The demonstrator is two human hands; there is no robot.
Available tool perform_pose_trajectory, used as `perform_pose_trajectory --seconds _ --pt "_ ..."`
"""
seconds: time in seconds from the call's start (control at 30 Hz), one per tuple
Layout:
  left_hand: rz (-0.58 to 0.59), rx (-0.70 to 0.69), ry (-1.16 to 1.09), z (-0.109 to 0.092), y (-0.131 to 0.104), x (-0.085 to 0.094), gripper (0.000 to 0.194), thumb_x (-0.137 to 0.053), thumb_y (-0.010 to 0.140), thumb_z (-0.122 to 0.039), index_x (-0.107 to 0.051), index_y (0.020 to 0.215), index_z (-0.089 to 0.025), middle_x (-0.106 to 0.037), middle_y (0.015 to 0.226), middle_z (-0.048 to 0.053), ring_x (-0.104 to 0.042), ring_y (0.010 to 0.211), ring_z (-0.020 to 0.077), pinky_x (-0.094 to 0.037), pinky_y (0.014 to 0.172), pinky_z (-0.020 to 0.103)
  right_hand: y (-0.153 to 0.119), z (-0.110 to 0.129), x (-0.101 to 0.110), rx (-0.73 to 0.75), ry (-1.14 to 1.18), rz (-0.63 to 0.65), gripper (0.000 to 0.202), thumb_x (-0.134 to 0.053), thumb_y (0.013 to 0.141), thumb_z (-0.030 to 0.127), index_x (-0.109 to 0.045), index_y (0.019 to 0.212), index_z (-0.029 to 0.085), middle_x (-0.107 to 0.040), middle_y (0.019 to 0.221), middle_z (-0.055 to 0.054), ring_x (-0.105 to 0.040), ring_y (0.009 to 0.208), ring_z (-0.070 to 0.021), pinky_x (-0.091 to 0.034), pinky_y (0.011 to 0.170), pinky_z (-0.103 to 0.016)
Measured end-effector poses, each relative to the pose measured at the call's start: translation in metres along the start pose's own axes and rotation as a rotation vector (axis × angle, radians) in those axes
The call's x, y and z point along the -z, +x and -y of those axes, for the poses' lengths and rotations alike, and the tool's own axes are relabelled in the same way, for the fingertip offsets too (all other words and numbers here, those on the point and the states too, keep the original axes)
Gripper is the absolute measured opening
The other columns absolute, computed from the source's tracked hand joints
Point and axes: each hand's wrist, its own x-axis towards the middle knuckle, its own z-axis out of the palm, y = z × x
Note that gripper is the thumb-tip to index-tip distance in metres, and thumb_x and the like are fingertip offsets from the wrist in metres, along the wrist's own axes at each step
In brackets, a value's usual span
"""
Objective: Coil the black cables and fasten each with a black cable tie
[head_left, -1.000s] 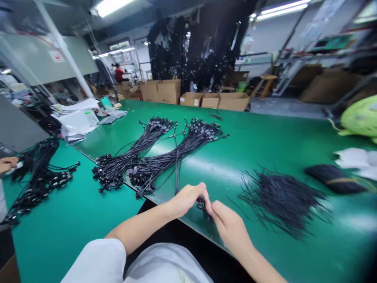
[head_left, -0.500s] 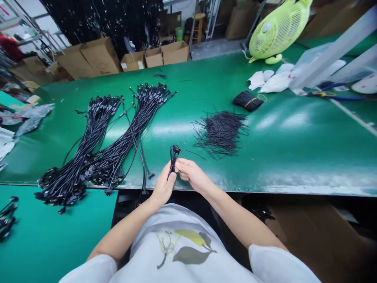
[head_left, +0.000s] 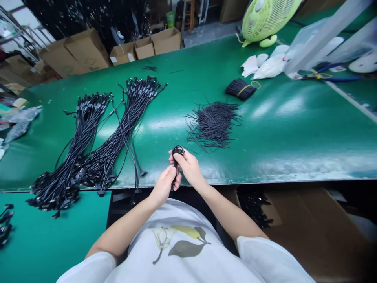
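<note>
A coiled black cable (head_left: 178, 149) is held upright between my two hands, just above the front edge of the green table. My left hand (head_left: 165, 182) is closed round its lower part. Higher up, my right hand (head_left: 188, 167) grips the same cable near the connector at its top. Whether a twist tie is round the coil is hidden by my fingers. Beyond my hands lies a loose heap of black twist ties (head_left: 213, 124). To the left, two long bundles of black cables (head_left: 118, 137) with connectors at both ends are spread out.
A banded bunch of black ties (head_left: 240, 89) lies behind the heap. Further back stand a green fan (head_left: 266, 19), white crumpled bags and blue-handled pliers (head_left: 332, 74). Cardboard boxes (head_left: 166, 41) line the far edge. Below the table at right is an open carton (head_left: 309, 232) with black items.
My right hand has shifted up to the cable's top end, and my left hand has come lower round it. The whole view has tilted slightly.
</note>
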Motion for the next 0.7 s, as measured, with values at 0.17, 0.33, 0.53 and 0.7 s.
perform_pose_trajectory --seconds 0.17,0.33,0.53,0.7 --pt "0.001 0.042 -0.045 -0.003 0.0 -0.016 0.041 -0.065 0.08 -0.053 -0.047 0.077 -0.017 -0.043 0.064 -0.005 -0.04 0.05 0.0064 -0.033 0.042 0.018 0.004 -0.003 0.002 -0.043 0.234 -0.089 0.045 -0.056 0.082 0.059 -0.066 0.091 0.016 -0.062 0.072 -0.002 -0.055 0.061 -0.0112 -0.043 0.053 -0.022" --pt "0.033 0.122 -0.112 -0.009 0.003 -0.021 0.036 -0.071 0.077 -0.045 -0.052 0.086 -0.015 -0.043 0.067 -0.004 -0.04 0.053 0.0059 -0.032 0.045 0.017 0.006 -0.003 0.009 -0.147 0.34 -0.18 0.053 -0.058 0.075 0.068 -0.062 0.083 0.016 -0.06 0.065 -0.002 -0.055 0.056 -0.0118 -0.04 0.047 -0.021" --pt "-0.055 0.154 -0.009 0.009 0.013 -0.02 0.043 -0.065 0.078 -0.055 -0.054 0.083 -0.014 -0.024 0.056 -0.01 -0.019 0.042 0.003 -0.016 0.039 0.015 0.002 -0.01 0.018 -0.196 0.342 0.023 0.051 -0.069 0.068 0.058 -0.058 0.096 0.017 -0.062 0.076 -0.001 -0.047 0.055 -0.0084 -0.036 0.049 -0.021" --pt "0.102 -0.065 0.643 -0.002 0.005 0.003 0.037 -0.057 0.086 -0.047 -0.06 0.11 -0.018 -0.065 0.09 0.007 -0.061 0.08 0.0171 -0.05 0.077 0.031 -0.012 -0.016 0.099 -0.179 0.08 -0.099 0.046 -0.062 0.074 0.055 -0.055 0.103 0.021 -0.057 0.075 -0.001 -0.051 0.062 -0.0133 -0.043 0.062 -0.031"
